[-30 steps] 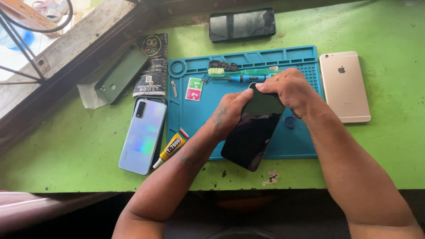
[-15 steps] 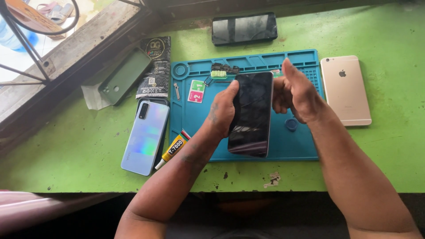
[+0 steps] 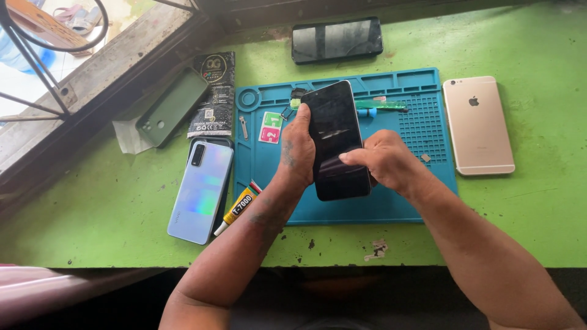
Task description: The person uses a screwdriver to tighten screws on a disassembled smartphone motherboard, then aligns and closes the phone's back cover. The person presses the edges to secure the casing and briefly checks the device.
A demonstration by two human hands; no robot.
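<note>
Since half a second ago: right hand [image 3: 382,162] swung onto black phone [image 3: 335,140], thumb pressing glass; left hand [image 3: 298,150] clasping edge, steadying it.

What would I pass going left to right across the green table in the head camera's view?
Dark green phone case → iridescent blue phone → yellow glue tube → left hand → black phone it holds → right hand → gold phone.
</note>
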